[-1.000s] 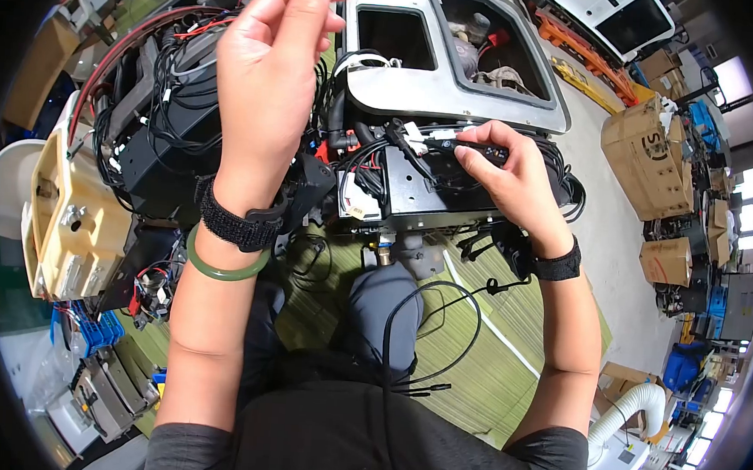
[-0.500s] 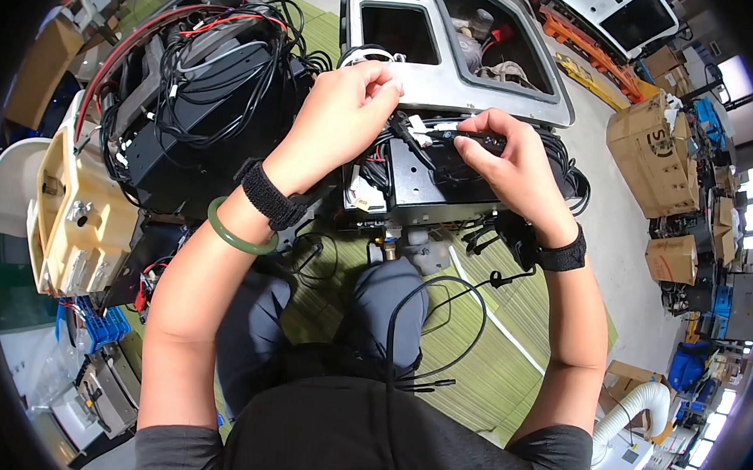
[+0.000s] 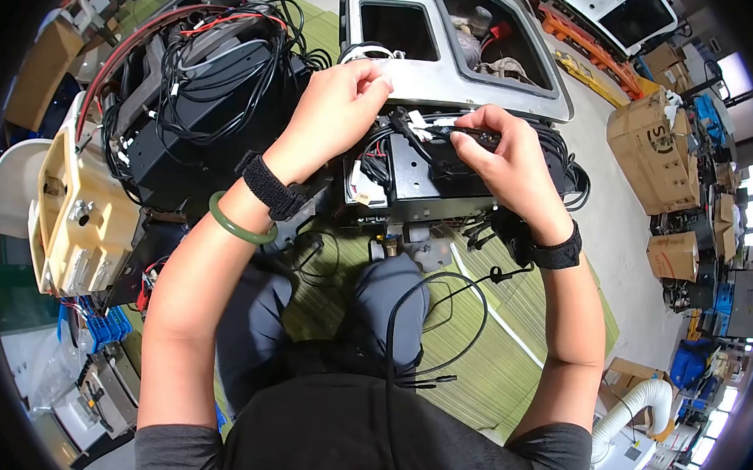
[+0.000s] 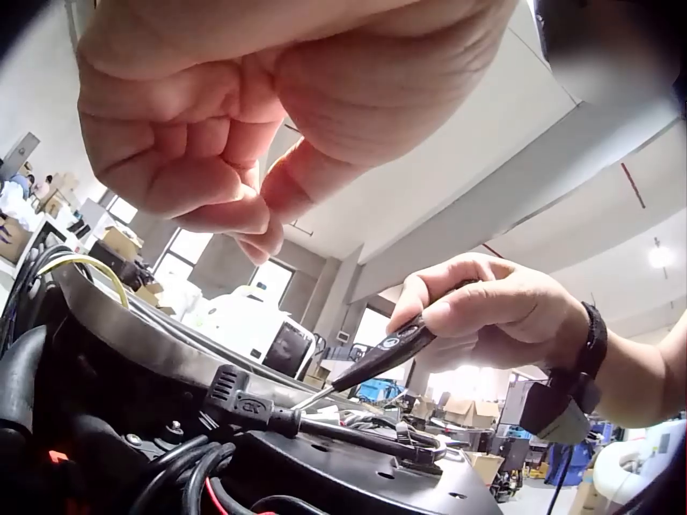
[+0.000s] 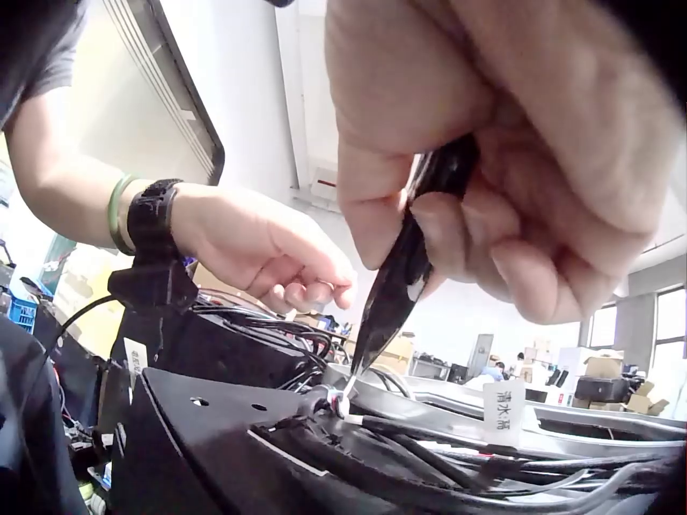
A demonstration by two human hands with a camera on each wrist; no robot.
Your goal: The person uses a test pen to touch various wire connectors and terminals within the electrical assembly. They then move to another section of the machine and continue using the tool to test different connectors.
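My right hand grips a slim black-handled tool that tapers to a thin metal tip. In the left wrist view the tip slants down right beside a black moulded cable connector. From the right wrist view, it meets a small whitish part among the cables. Those cables run over a black metal box. My left hand hovers above the box's left end, thumb against curled fingers. Nothing shows between these fingers.
A silver-grey panel with dark openings stands behind the box. On the left sits a second black unit heaped with cables, beside a cream moulded housing. A white label hangs from the cable bundle. Cardboard boxes stand at right.
My left hand has come down from the upper left, toward the right hand, and then shifted slightly left. The right hand keeps its grip on the black-handled tool near the same spot.
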